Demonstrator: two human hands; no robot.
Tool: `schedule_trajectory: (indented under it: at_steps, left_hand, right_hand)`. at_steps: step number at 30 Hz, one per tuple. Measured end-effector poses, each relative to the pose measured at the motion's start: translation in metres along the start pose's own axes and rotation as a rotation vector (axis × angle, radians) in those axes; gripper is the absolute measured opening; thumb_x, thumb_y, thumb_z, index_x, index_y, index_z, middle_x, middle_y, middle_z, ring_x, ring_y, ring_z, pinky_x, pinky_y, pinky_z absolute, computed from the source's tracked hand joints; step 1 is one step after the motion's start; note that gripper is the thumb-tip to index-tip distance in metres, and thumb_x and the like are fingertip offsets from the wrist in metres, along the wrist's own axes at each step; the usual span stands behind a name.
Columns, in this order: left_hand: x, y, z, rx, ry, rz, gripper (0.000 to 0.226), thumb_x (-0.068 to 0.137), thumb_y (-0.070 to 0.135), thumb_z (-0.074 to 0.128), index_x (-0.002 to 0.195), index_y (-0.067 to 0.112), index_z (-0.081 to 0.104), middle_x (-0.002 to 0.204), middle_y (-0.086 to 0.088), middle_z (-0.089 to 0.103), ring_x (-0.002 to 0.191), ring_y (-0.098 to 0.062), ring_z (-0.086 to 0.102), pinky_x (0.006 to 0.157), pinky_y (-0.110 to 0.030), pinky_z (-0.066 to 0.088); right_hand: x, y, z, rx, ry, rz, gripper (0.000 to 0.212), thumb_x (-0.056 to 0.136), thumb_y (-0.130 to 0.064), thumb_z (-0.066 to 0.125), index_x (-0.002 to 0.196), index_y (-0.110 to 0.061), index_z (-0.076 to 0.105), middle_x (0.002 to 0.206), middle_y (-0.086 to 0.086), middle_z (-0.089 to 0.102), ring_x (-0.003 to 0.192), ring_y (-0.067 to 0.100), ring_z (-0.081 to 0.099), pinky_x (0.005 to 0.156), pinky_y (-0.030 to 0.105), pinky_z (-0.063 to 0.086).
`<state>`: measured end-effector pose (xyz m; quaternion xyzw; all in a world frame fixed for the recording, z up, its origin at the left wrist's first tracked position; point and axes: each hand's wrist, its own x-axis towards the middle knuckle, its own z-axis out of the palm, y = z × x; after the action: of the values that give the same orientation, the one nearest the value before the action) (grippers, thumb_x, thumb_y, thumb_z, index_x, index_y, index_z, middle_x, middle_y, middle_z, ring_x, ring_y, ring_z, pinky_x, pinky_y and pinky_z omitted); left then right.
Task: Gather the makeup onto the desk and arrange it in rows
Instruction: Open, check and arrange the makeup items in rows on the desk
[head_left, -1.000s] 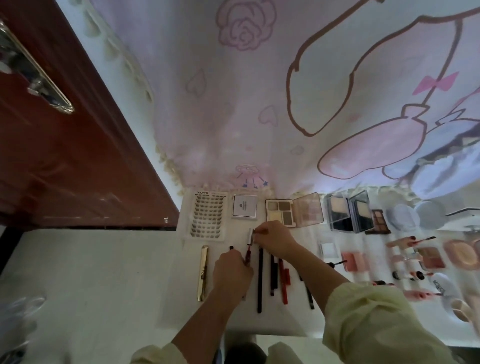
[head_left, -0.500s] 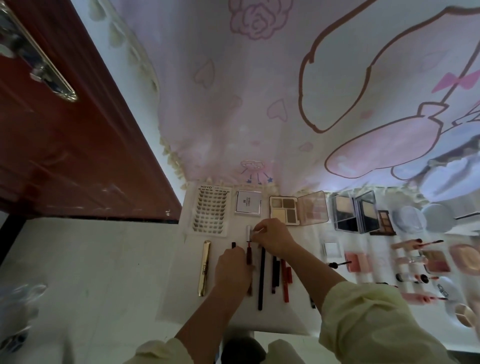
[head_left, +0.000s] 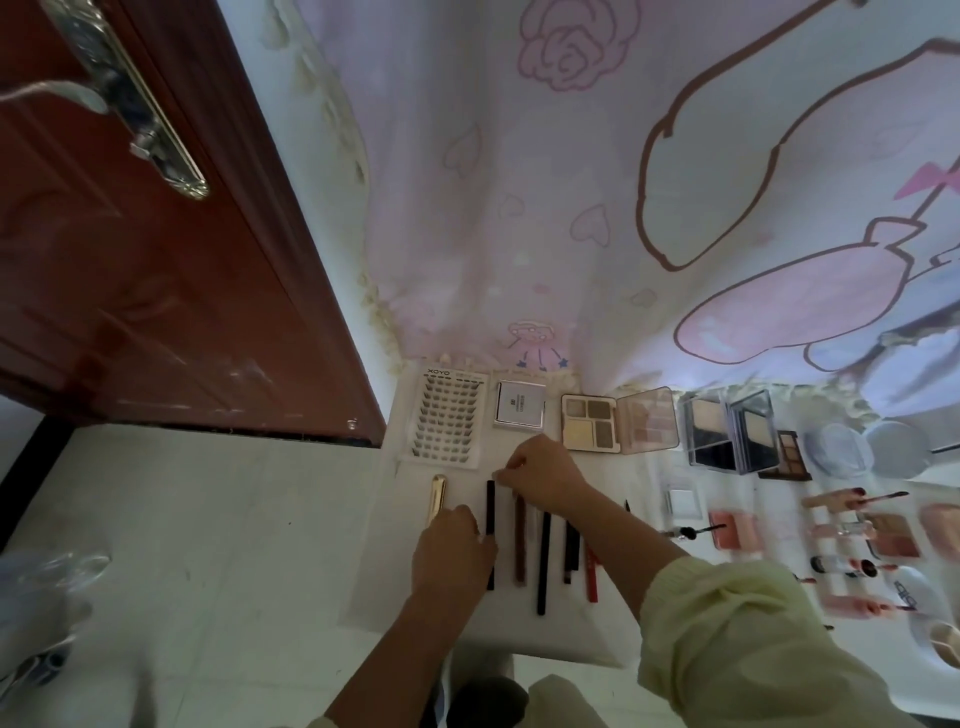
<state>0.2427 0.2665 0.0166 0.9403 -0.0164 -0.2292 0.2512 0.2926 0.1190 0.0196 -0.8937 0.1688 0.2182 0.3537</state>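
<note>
Well, just on our side of the lash tray (head_left: 449, 415), our right hand (head_left: 543, 475) pinched a small pale piece (head_left: 497, 473) we could not identify; a stray knuckle could roll the pencils (head_left: 543, 561) there out of their row. Our left hand (head_left: 452, 548) lay over the black pencil (head_left: 490, 506), its grip hidden from us.

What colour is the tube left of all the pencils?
The tube is shiny gold, seen best in the head view.
</note>
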Motion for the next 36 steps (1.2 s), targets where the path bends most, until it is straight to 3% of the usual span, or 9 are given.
schedule_trajectory:
  at_steps: [4, 6, 10, 15, 20, 23, 29, 32, 36]
  left_hand:
    - [-0.005, -0.002, 0.008, 0.027, -0.067, -0.022, 0.027, 0.091, 0.037, 0.057, 0.104, 0.012, 0.056, 0.097, 0.002, 0.057, 0.084, -0.01, 0.055, 0.072, -0.019, 0.045]
    - [-0.005, -0.002, 0.01, 0.023, -0.086, -0.014, 0.025, 0.092, 0.034, 0.056, 0.104, 0.012, 0.057, 0.09, 0.003, 0.051, 0.079, -0.008, 0.05, 0.069, -0.018, 0.041]
    - [-0.003, -0.001, 0.012, 0.007, -0.107, -0.023, 0.02, 0.093, 0.029, 0.055, 0.099, 0.012, 0.063, 0.082, 0.003, 0.057, 0.074, -0.009, 0.054, 0.067, -0.018, 0.044]
    - [-0.007, -0.006, 0.01, -0.055, -0.108, -0.011, 0.019, 0.091, 0.027, 0.056, 0.101, 0.011, 0.061, 0.097, -0.003, 0.066, 0.087, -0.015, 0.062, 0.076, -0.024, 0.05]
    - [-0.006, -0.014, -0.005, -0.364, -0.088, -0.02, 0.022, 0.088, 0.031, 0.066, 0.103, 0.015, 0.069, 0.089, 0.0, 0.072, 0.078, -0.01, 0.064, 0.075, -0.02, 0.05]
    - [-0.009, -0.014, -0.016, -0.581, -0.163, -0.003, 0.015, 0.087, 0.028, 0.069, 0.096, 0.017, 0.072, 0.081, 0.0, 0.072, 0.073, -0.012, 0.068, 0.075, -0.028, 0.057]
    - [-0.014, -0.007, -0.048, -0.835, -0.256, 0.0, 0.015, 0.093, 0.025, 0.061, 0.091, 0.017, 0.074, 0.08, 0.001, 0.072, 0.06, -0.004, 0.062, 0.061, -0.015, 0.051]
    - [-0.011, 0.0, -0.058, -0.946, -0.232, -0.058, 0.023, 0.092, 0.029, 0.062, 0.096, 0.01, 0.073, 0.083, -0.001, 0.074, 0.059, -0.004, 0.059, 0.06, -0.017, 0.05]
    - [-0.008, 0.008, -0.067, -1.263, -0.267, -0.177, 0.024, 0.086, 0.026, 0.069, 0.097, 0.004, 0.073, 0.078, -0.005, 0.071, 0.065, -0.009, 0.061, 0.063, -0.02, 0.051]
  right_hand:
    - [-0.002, -0.008, 0.02, -0.084, -0.075, 0.069, 0.025, 0.084, -0.026, 0.066, 0.073, -0.005, 0.057, 0.07, 0.007, 0.06, 0.071, 0.022, 0.064, 0.065, 0.03, 0.054]
    - [-0.004, -0.012, 0.028, -0.095, -0.079, 0.077, 0.025, 0.083, -0.02, 0.064, 0.068, -0.011, 0.047, 0.071, 0.006, 0.057, 0.073, 0.022, 0.061, 0.061, 0.028, 0.051]
    - [-0.007, -0.014, 0.035, 0.024, -0.047, 0.158, 0.03, 0.083, -0.017, 0.066, 0.066, -0.013, 0.041, 0.063, 0.001, 0.049, 0.058, 0.011, 0.048, 0.047, 0.021, 0.038]
    - [-0.01, -0.012, 0.029, 0.206, -0.037, 0.205, 0.027, 0.079, -0.019, 0.069, 0.063, -0.013, 0.049, 0.055, 0.004, 0.054, 0.046, 0.009, 0.046, 0.044, 0.02, 0.038]
    - [-0.028, -0.009, -0.001, 0.516, 0.01, 0.229, 0.019, 0.08, -0.014, 0.072, 0.067, 0.0, 0.068, 0.05, 0.001, 0.061, 0.042, 0.014, 0.046, 0.042, 0.02, 0.038]
    - [-0.043, -0.007, -0.012, 0.671, 0.021, 0.227, 0.018, 0.083, -0.014, 0.071, 0.071, -0.002, 0.068, 0.057, 0.005, 0.065, 0.046, 0.015, 0.05, 0.047, 0.023, 0.042]
    - [-0.065, 0.007, -0.029, 0.973, 0.023, 0.219, 0.009, 0.085, -0.006, 0.067, 0.088, 0.002, 0.067, 0.07, 0.012, 0.066, 0.056, 0.016, 0.058, 0.053, 0.024, 0.047]
    - [-0.075, 0.008, -0.037, 1.087, 0.034, 0.168, 0.005, 0.087, -0.003, 0.066, 0.086, 0.001, 0.068, 0.07, 0.011, 0.066, 0.055, 0.014, 0.061, 0.051, 0.02, 0.049]
    - [-0.091, 0.008, -0.042, 1.197, 0.022, 0.135, 0.005, 0.086, 0.0, 0.064, 0.089, 0.004, 0.065, 0.069, 0.012, 0.066, 0.055, 0.013, 0.061, 0.051, 0.019, 0.051]
